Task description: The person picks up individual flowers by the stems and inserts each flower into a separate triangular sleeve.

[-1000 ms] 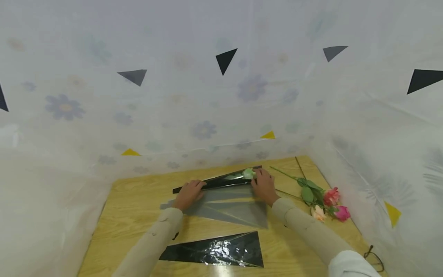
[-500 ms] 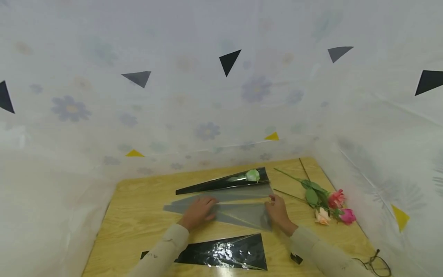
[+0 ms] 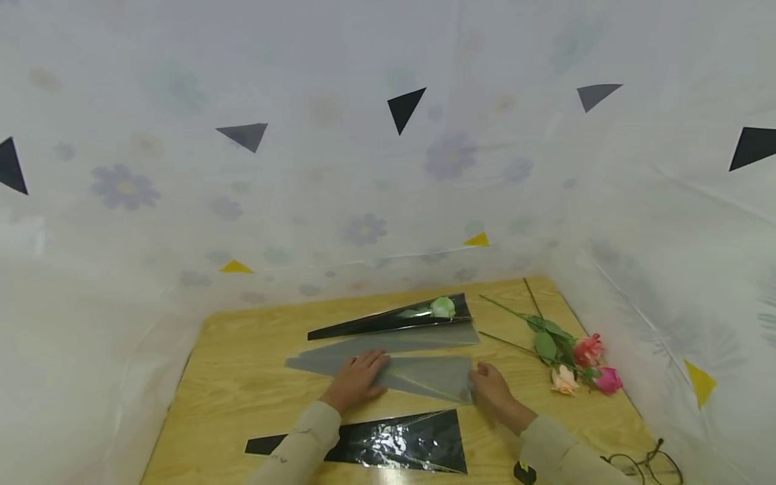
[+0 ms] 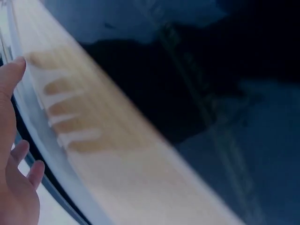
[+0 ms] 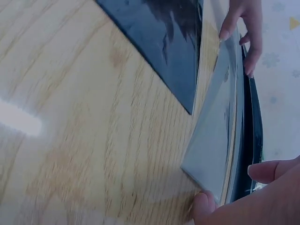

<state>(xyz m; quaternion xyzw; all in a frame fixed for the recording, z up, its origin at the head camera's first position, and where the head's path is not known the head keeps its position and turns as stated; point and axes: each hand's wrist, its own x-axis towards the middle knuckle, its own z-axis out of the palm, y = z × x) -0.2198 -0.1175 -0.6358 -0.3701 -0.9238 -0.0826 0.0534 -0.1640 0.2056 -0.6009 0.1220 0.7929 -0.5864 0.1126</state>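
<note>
A flat grey translucent flower sleeve [image 3: 433,377] lies across the middle of the table, tapering to the left. My left hand [image 3: 358,382] rests on it with fingers extended. At its wide right end is my right hand [image 3: 496,392], fingertips at the edge. In the right wrist view, the thumb and a fingertip [image 5: 201,204] of that hand stand apart by the sleeve's end. Just beyond lies a second grey sleeve [image 3: 418,338]. Farther back, a black-backed sleeve [image 3: 364,326] contains a pale green-white rose [image 3: 443,307].
A glossy black sleeve [image 3: 397,441] lies nearest me, partly under my left forearm. To the right are loose roses: coral [image 3: 589,350], magenta [image 3: 608,380] and peach [image 3: 564,380]. Eyeglasses [image 3: 649,463] lie at the front right corner. Pale flower-patterned sheeting [image 3: 364,188] encloses the wooden table.
Both hands have left the black-backed sleeve with the rose and come nearer, to the front grey sleeve. The rose sleeve stays at the back of the table.
</note>
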